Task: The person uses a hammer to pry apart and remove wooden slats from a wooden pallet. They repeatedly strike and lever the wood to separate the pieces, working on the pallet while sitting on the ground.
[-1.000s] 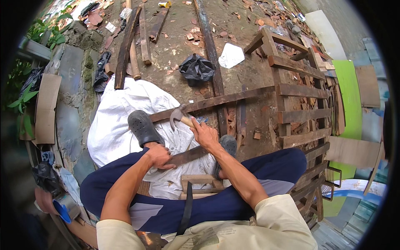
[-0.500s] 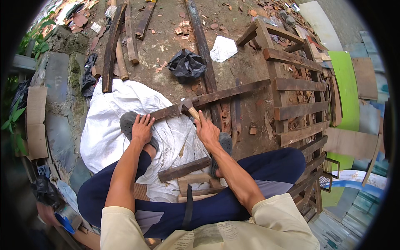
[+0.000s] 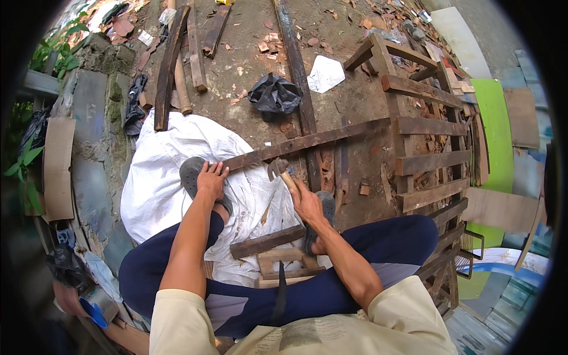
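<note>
My right hand is wrapped round the pale wooden handle of a claw hammer. The hammer's metal head hangs just on the near side of a long dark wooden plank, apart from it. My left hand lies beside my grey clog, its fingers on the plank's left end; the thumb's grip is partly hidden. The plank slants up to the right, its far end near a slatted wooden frame. Under the plank's left part spreads a white sack.
Short wood pieces lie between my feet. Beyond the plank are a black plastic bag, a white scrap and a long dark beam. More boards lie at the far left. A green panel stands at the right.
The hammer's head has come off the plank and toward me, with my right hand lower. My left hand stays at the plank's end. The whole view has shifted slightly.
</note>
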Demonstrator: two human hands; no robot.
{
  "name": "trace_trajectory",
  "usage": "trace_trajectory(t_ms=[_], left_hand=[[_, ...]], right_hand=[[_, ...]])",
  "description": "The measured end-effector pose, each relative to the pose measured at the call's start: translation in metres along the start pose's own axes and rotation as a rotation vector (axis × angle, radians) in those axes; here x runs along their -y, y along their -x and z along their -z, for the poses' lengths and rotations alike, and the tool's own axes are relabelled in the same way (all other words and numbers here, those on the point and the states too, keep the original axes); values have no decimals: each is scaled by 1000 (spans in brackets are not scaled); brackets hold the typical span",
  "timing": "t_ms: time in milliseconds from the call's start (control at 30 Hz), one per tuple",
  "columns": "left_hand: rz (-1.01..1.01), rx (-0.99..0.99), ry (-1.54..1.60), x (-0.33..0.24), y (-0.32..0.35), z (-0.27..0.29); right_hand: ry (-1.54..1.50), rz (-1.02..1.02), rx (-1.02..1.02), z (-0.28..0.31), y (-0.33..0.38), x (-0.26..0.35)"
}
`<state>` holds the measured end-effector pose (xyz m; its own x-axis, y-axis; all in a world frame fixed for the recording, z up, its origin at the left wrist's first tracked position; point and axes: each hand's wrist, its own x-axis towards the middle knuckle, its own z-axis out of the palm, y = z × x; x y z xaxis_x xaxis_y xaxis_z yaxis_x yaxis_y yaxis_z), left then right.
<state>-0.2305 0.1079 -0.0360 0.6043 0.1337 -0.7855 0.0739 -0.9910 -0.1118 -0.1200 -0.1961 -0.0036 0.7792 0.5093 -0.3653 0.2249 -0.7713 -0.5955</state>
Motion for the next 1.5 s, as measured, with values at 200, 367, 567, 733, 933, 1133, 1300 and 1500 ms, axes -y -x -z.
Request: trace_trajectory(t_ms=[200,367,567,733,933,1133,1300,1500], left_hand=[[-7,86,24,5,-3,10],[-16,87,23,7,-5,6],[-26,100,14,7,-4,2],[-11,95,-16,11,-1,3],[-22,126,10,13,-5,11],[-15,97,3,14,0,7],[-26,44,7,15,0,0],[-58,-46,7,18,4,-9]], right_hand=[[-886,-394,-73,62,-27,-12],[-1132,-408,-434,92,-72,-11],[-1027,-612,164,30,-67,-15],[-1249,-497,-280,76,-85,-23],[-879,-581,260,32,-69,6],[-322,-229,-87,25,-30,10],[-61,370,-16,-1,-7,49],[432,396,135,4,-42,31]])
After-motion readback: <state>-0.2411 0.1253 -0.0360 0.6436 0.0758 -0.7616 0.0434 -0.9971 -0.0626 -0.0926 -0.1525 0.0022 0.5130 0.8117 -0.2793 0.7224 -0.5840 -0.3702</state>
